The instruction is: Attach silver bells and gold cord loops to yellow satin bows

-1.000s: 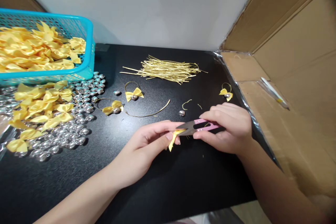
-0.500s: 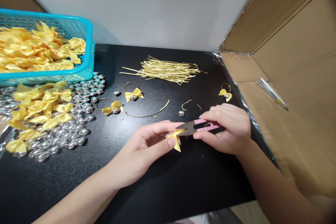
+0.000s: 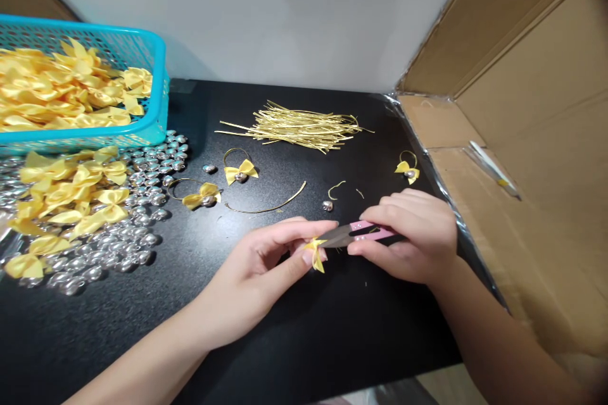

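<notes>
Between the thumb and fingers of my left hand (image 3: 280,259) is a yellow ribbon bow (image 3: 316,259), with one tail hanging down. My right hand (image 3: 408,234) grips pink-handled thread snips (image 3: 363,228), their blades closed together and their tip at the bow's knot. Fingers partly hide the bow. Just beyond the hands lie a silver bead (image 3: 327,205) and a short gold scrap (image 3: 336,189). A curved gold tie (image 3: 270,209) rests farther left. Bows with a bead and a gold loop lie beyond, such as one bow with bead (image 3: 240,173) and another at the right (image 3: 407,172).
A blue basket (image 3: 159,95) full of yellow bows stands at the back left. Before it are silver beads (image 3: 128,243) and loose bows (image 3: 71,183) in piles. Gold ties (image 3: 306,126) lie bundled at the back. Cardboard (image 3: 536,253) at the right holds a white cutter (image 3: 494,168).
The snips' blades have closed at the bow; they were apart before. My right hand has squeezed the handles together. The left hand keeps its hold on the bow.
</notes>
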The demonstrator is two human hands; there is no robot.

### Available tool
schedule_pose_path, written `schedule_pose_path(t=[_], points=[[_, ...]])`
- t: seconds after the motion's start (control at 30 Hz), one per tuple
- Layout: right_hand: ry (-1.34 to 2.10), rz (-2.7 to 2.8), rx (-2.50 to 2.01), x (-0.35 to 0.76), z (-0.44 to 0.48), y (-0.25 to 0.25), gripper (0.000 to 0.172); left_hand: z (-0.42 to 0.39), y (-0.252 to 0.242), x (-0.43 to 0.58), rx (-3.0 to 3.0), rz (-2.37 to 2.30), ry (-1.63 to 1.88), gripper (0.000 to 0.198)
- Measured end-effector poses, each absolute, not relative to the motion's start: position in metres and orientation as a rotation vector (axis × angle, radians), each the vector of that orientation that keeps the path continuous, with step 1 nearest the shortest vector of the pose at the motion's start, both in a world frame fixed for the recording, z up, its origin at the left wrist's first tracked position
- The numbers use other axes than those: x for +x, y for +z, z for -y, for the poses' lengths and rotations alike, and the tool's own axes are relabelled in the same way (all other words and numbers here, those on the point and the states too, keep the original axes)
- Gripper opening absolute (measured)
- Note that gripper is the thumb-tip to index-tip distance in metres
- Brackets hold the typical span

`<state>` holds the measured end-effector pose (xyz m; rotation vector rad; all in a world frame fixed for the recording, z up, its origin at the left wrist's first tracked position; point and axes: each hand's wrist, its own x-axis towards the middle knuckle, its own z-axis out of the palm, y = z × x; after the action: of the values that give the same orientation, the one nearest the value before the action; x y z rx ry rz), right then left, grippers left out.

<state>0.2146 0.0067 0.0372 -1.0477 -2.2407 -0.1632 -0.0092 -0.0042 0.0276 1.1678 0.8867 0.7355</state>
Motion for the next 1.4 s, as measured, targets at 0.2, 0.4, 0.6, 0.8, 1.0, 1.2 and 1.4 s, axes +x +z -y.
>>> schedule_pose_path(t=[0.2, 0.4, 0.6, 0.8, 1.0, 1.2, 1.4], points=[[-0.055, 2.198, -1.033, 0.2127, -0.0078, 0.0377, 0.04, 0.003, 0.0289, -0.0093, 1.212, -0.862, 0.75, 0.023], [-0.094, 2.211, -1.042, 0.2126, -0.0069, 0.0384, 0.039, 0.0031, 0.0286, -0.0091, 1.241, -0.865, 0.743, 0.023], [-0.178, 2.267, -1.053, 0.2145, -0.0052, 0.0384, 0.043, 0.0043, 0.0259, -0.0085, 1.241, -0.944, 0.767, 0.023], [-0.256, 2.238, -1.075, 0.2137, -0.0055, 0.0376, 0.045, 0.0063, 0.0246, -0.0097, 1.297, -0.984, 0.803, 0.025], [-0.249, 2.247, -1.08, 0.2132, -0.0047, 0.0363, 0.045, 0.0087, 0.0244, -0.0103, 1.323, -0.998, 0.831, 0.025], [-0.286, 2.213, -1.066, 0.2111, -0.0029, 0.0335, 0.044, 0.0073, 0.0242, -0.0093, 1.22, -0.988, 0.81, 0.029], [-0.188, 2.174, -1.066, 0.2067, -0.0022, 0.0318, 0.04, 0.0073, 0.0274, -0.0083, 1.185, -1.009, 0.867, 0.023]])
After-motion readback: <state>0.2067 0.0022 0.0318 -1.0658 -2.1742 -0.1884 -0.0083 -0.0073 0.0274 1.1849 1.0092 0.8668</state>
